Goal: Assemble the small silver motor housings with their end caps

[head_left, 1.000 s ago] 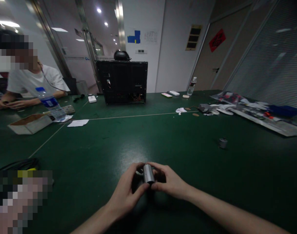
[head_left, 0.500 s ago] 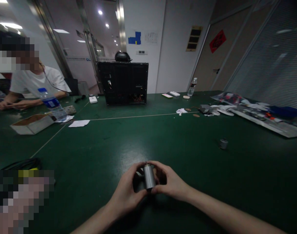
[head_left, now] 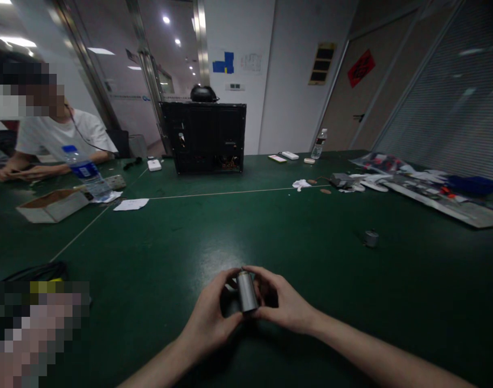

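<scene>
A silver metal cylinder that looks like a small electric motor (head_left: 247,292) is held between both hands near the front of the green table (head_left: 181,242). It leans slightly, its top toward the left, with a brassy part at the upper end. My left hand (head_left: 212,310) curves around its left side, thumb at the lower end and fingers at the upper end. From the right, my right hand (head_left: 284,302) grips it in the same way, the other fingers bent behind it. A shorter metal motor-like cylinder (head_left: 371,238) stands apart on the table to the right.
Toward the left are an open cardboard box (head_left: 54,207), a water bottle (head_left: 87,172), a paper (head_left: 131,204) and black cable (head_left: 40,271). A person (head_left: 64,132) sits behind them. A black equipment case (head_left: 206,137) stands at the back. A cluttered tray (head_left: 444,202) lies far right.
The cylinder has tilted very slightly more between my fingers, its lower end shifting a little to the right. Both hands keep their hold in nearly the same place.
</scene>
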The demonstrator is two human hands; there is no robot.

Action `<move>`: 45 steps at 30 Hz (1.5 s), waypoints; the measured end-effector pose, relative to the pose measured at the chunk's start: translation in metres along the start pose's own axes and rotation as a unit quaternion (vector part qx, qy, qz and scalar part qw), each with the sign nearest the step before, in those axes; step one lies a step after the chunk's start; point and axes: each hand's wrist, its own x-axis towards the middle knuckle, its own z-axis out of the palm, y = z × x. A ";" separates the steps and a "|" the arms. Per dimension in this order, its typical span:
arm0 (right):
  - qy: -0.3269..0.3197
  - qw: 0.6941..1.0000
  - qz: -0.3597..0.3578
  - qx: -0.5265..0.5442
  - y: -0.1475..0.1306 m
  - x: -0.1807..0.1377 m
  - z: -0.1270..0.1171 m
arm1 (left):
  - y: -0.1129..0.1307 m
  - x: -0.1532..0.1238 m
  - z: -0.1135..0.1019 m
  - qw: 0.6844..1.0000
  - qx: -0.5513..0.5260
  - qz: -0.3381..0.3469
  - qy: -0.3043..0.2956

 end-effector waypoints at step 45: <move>0.002 0.995 -0.072 -0.067 -0.003 -0.003 0.003 | 0.005 -0.004 -0.002 0.999 0.000 0.051 -0.008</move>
